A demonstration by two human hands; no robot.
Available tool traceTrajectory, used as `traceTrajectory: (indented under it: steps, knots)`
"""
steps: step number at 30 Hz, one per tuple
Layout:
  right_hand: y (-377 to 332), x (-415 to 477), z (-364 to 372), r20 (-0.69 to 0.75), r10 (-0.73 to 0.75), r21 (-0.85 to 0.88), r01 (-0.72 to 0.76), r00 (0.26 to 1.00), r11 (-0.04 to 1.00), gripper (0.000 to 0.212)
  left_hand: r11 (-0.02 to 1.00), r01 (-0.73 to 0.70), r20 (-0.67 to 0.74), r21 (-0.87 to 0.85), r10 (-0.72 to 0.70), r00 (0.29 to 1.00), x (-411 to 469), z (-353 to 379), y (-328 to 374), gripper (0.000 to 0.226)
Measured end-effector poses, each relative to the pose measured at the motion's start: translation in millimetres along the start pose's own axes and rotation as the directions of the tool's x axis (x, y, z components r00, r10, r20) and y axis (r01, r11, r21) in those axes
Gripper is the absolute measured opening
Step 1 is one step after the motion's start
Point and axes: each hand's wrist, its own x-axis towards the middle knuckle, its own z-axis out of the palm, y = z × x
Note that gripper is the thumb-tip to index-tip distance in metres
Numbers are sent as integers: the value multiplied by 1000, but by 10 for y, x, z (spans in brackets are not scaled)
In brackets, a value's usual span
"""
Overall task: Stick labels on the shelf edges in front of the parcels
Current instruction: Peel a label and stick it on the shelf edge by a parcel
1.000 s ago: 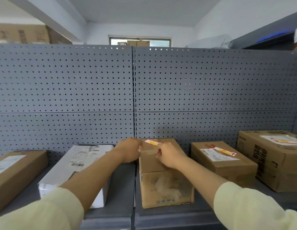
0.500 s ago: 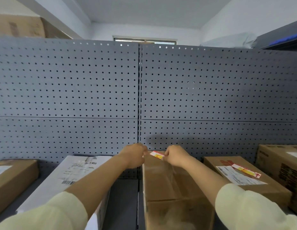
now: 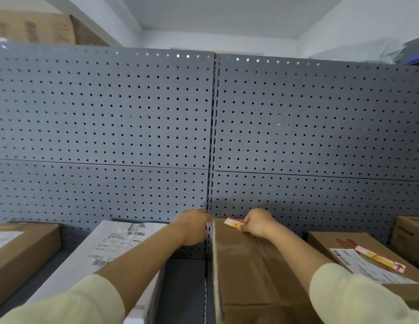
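A brown cardboard parcel [image 3: 255,272] stands in the middle of the shelf, reaching back to the pegboard. My right hand [image 3: 259,223] rests on its far end and pinches a small red, white and yellow label [image 3: 233,223]. My left hand [image 3: 192,226] is at the parcel's far left corner with curled fingers; what it holds is hidden. A white parcel [image 3: 110,258] with a barcode slip lies under my left forearm. The shelf's front edge is out of view.
A grey pegboard [image 3: 133,127] backs the shelf. One brown box [image 3: 19,256] sits at the far left. Two more boxes are at the right; the nearer box [image 3: 344,244] carries a shipping slip and a red-yellow label [image 3: 379,258]. A dark gap [image 3: 182,286] separates the white and middle parcels.
The camera has tilted up and closer, so the parcels sit lower in view. My hands have drawn apart; the label stays pinched in my right hand.
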Motion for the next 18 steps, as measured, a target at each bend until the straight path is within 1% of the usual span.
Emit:
traceTrajectory:
  steps: [3, 6, 8, 11, 13, 18]
  knots:
    - [-46, -34, -57, 29, 18, 51, -19, 999, 999, 30, 1000, 8, 11, -14, -8, 1000, 14, 20, -27, 36]
    - [-65, -80, -107, 33, -1, 49, -1, 999, 999, 31, 1000, 8, 11, -23, -8, 1000, 8, 24, -29, 35]
    - [-71, -145, -125, 2, -37, 68, 36, 999, 997, 30, 999, 5, 14, -40, -5, 1000, -2, 41, -24, 34]
    - [-69, -244, -149, -74, -86, 61, 91, 994, 994, 20, 997, 22, 19, -73, -20, 1000, -16, 96, -26, 33]
    - [-63, -310, -166, -98, -105, 62, 111, 990, 992, 15, 996, 35, 29, -77, -33, 999, -34, 155, -20, 31]
    - [-34, -470, -187, -155, -151, 88, 166, 976, 982, 12, 997, 61, 19, -56, -60, 998, -155, 227, 36, 30]
